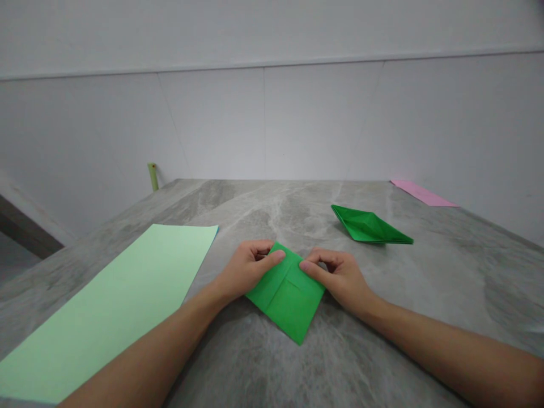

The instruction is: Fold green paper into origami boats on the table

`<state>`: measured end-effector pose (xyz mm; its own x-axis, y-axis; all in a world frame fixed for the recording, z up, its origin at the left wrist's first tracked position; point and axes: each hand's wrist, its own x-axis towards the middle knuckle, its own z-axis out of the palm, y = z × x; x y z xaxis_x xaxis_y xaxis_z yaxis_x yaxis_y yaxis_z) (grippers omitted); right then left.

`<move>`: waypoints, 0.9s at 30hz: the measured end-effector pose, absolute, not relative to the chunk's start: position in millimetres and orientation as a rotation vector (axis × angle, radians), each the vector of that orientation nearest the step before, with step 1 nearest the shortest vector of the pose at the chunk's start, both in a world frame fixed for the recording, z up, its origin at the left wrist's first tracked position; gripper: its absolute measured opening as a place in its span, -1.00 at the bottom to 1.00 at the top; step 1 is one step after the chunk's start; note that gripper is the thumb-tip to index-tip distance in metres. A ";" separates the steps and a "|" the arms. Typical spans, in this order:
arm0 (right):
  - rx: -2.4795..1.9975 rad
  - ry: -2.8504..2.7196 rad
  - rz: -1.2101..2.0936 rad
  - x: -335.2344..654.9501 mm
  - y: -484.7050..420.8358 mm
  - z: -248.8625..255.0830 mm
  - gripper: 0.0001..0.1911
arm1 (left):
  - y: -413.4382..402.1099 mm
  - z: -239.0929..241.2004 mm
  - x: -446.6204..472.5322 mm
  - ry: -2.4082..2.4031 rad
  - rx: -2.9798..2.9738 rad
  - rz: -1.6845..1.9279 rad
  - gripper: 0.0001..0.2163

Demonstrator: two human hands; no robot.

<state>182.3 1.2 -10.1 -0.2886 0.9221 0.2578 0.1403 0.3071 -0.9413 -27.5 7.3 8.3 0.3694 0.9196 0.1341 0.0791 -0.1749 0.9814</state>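
Observation:
A folded green paper (287,294), diamond-shaped with a crease across its middle, lies on the grey marble table (348,351) right in front of me. My left hand (246,266) pinches its upper left edge, thumb on top and fingers curled. My right hand (340,275) pinches the upper right edge in the same way. The two thumbs nearly meet at the paper's top corner.
A finished green paper boat (369,225) rests farther back on the right. A large light green sheet (119,300) lies flat on the left. A pink sheet (423,194) sits at the far right by the white wall. A small green post (152,176) stands at the far left corner.

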 end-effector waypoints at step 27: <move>-1.067 -1.396 1.265 180.0 4.7 -14.7 -0.42 | 1.6 4.0 -31.7 0.889 1.512 0.781 -0.55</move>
<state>180.0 4.7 -14.7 -0.1812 0.9798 0.0850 0.0110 0.0885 -0.9960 -31.7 1.6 4.0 0.4906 0.8714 -0.0051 0.1069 -0.0544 0.9928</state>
